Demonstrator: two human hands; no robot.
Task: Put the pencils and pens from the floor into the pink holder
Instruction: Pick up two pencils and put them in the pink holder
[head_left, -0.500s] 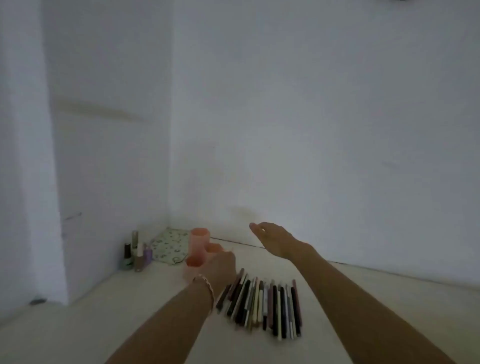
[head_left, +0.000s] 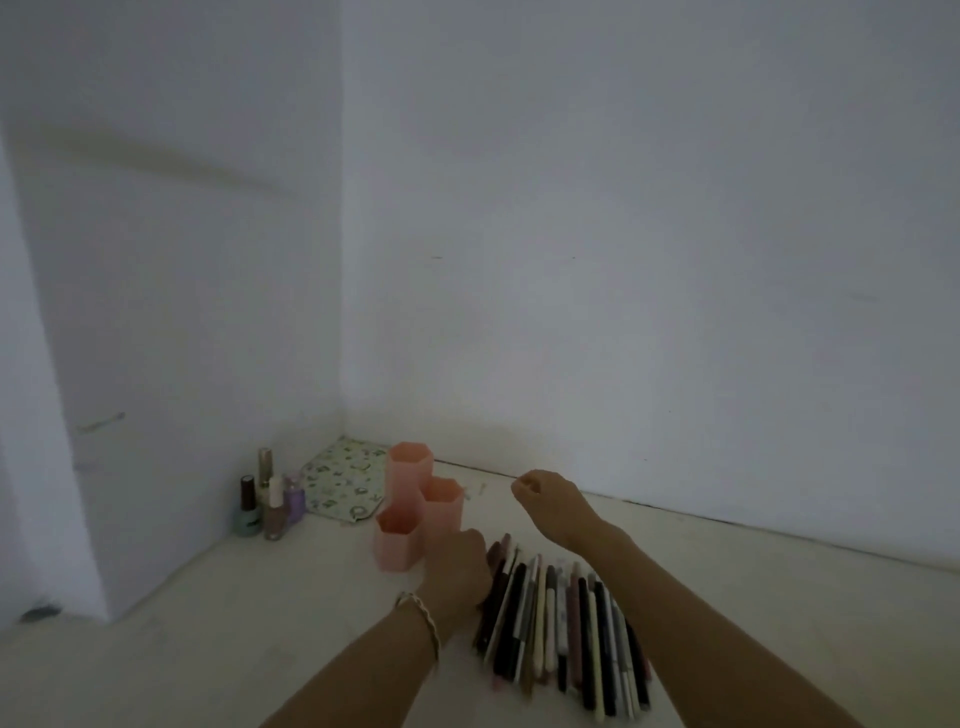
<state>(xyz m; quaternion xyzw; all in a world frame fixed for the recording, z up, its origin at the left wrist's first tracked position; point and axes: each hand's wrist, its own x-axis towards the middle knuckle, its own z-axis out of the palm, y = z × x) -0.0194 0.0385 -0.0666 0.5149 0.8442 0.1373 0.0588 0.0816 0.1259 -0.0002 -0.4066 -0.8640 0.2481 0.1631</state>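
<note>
The row of dark and pale pencils and pens (head_left: 561, 618) is lying on the pale floor (head_left: 208, 649) at five o'clock from the pink plastic hexagonal holder (head_left: 421, 506); the left hand (head_left: 457, 566) is hovering over the row's near end, seemingly to pick, fingers hidden, so I cannot tell their state; the right hand (head_left: 550, 499) is hanging loosely curled, gripping nothing.

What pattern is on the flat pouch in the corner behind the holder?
The pouch is pale with a small green printed pattern; details are too blurry to make out. Head view shows it.

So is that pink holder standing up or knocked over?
Upright: the pink holder stands on the floor, its open tops facing up.
</note>
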